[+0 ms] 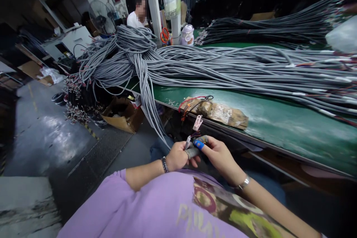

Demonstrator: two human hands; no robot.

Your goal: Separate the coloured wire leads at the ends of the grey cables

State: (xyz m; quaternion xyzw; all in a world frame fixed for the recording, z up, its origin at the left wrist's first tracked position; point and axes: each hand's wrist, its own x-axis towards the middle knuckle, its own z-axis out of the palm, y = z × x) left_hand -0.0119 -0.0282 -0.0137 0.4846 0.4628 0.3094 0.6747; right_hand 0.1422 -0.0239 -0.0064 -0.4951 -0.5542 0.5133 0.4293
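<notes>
My left hand (177, 157) is closed around the end of a grey cable, its wrapped fingers bent toward the other hand. A whitish sleeve (187, 141) sticks up at the left thumb. Close beside it, my right hand (220, 152) is pinched at the same cable end, with blue tape (198, 144) on the thumb and a wrapped forefinger. Thin dark and coloured wires (196, 134) show just beyond the fingertips; what exactly the right fingers grip is hidden. Above the hands, a pink clip (198, 122) hangs at the table edge.
Long grey cables (195, 67) lie across the green table (273, 119), some drooping off its left end. A taped cardboard piece (220, 113) with red and black leads is at the front edge. Below stands a cardboard box (122, 115). A person (136, 15) sits beyond the post.
</notes>
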